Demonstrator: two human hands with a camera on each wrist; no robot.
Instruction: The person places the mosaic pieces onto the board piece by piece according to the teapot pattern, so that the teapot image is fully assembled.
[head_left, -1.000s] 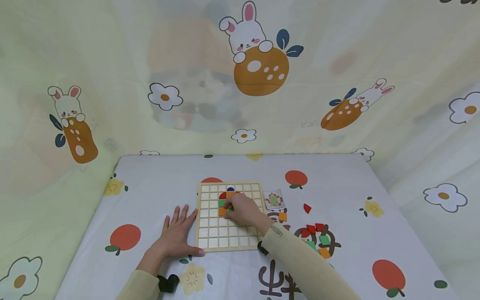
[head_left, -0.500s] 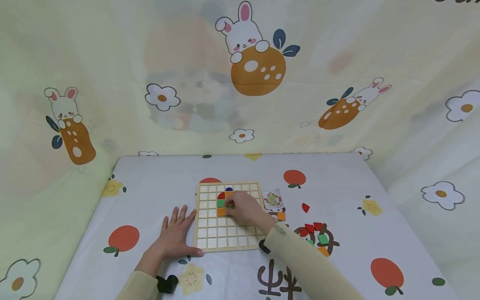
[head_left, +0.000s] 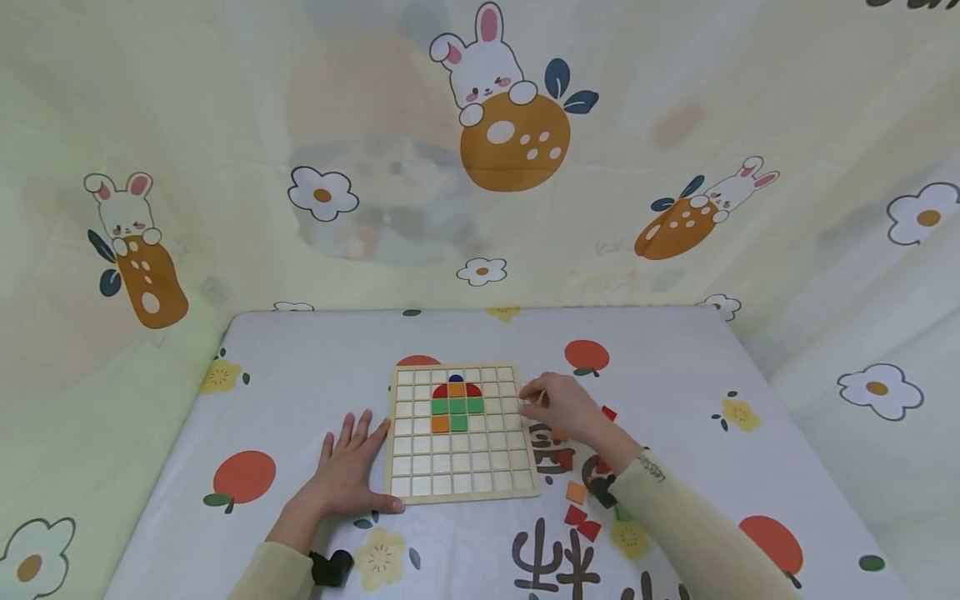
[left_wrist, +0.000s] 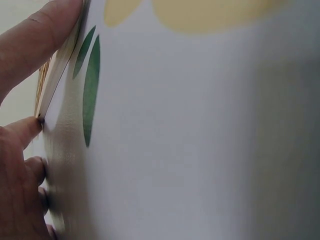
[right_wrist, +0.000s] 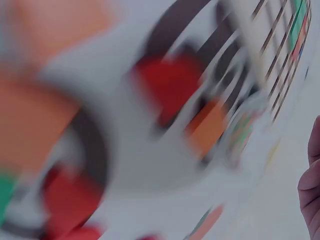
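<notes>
A light wooden grid board (head_left: 427, 464) lies flat on the table. Coloured tiles fill some cells in its upper middle: a blue piece (head_left: 455, 378) on top, an orange square between two red rounded pieces, several green squares (head_left: 458, 406), and an orange square (head_left: 440, 424) at lower left. My left hand (head_left: 348, 471) lies spread at the board's left side, index fingertip and thumb touching its edge. My right hand (head_left: 561, 408) hovers by the right edge, fingers loosely bent, no tile showing in it. In the right wrist view, its fingers (right_wrist: 311, 185) are partly cut off.
Loose tiles lie right of the board, among them an orange square (head_left: 576, 492) and red pieces (head_left: 588, 530); several are partly under the right arm. A small pattern card (right_wrist: 243, 131) appears in the right wrist view, beside the board. A printed cloth curtain (head_left: 390, 275) hangs behind the table.
My right hand has left the tiles on the board and moved right, past its edge. The tiles it covered now show, including a green square beside the lower orange one. My left hand stays put.
</notes>
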